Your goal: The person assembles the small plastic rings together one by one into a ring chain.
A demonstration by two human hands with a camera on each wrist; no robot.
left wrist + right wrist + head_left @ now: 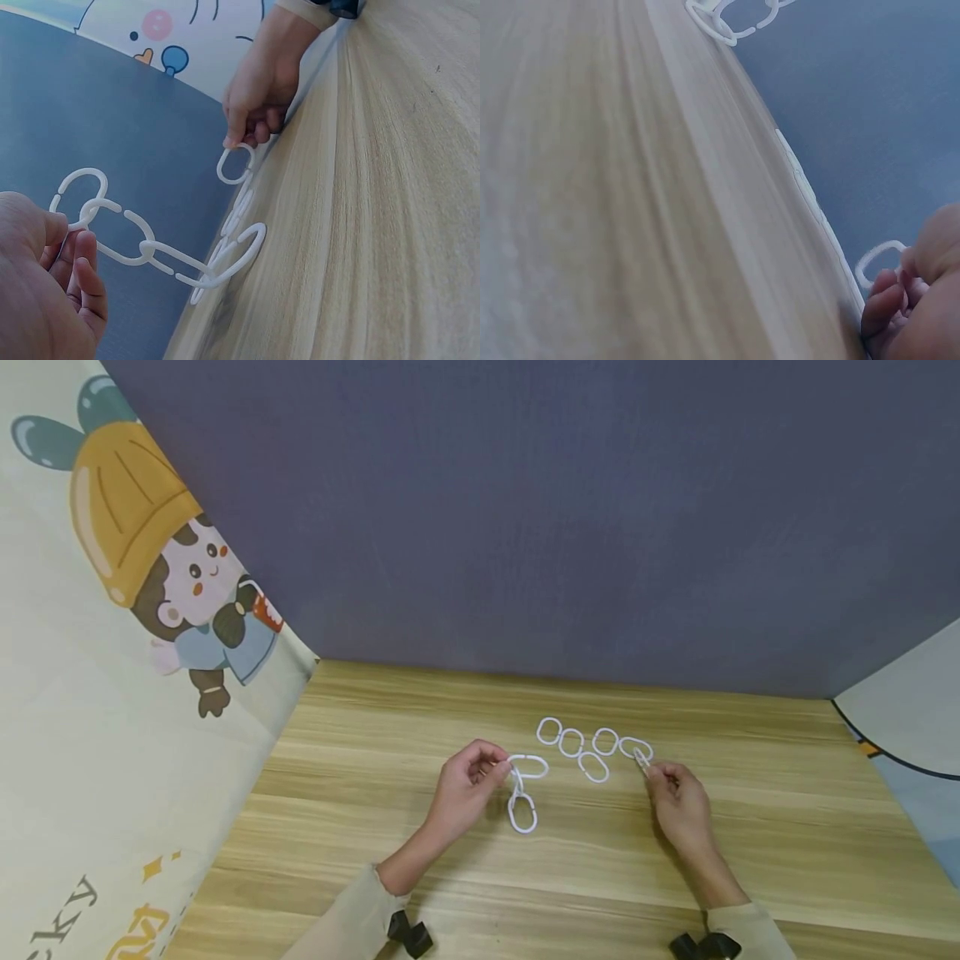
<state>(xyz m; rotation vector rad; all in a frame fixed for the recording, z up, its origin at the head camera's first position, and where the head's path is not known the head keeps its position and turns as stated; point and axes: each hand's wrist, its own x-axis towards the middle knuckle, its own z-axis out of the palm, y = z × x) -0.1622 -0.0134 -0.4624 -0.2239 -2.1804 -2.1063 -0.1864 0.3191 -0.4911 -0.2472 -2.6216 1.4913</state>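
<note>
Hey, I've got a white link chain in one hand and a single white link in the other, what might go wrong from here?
The white link chain could come apart, since its links have gaps in their sides. Only the fingertips of the left grip hold it, so it might slip. The single white link in the right grip overlaps a loose link in the head view and might drag it along.

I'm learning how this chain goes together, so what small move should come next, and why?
Probably the right hand should bring its white link toward the chain and hook it on: that hand pinches what looks like a single link, the left hand holds up the joined ones, and visible gaps in the links could let another slip through.
</note>
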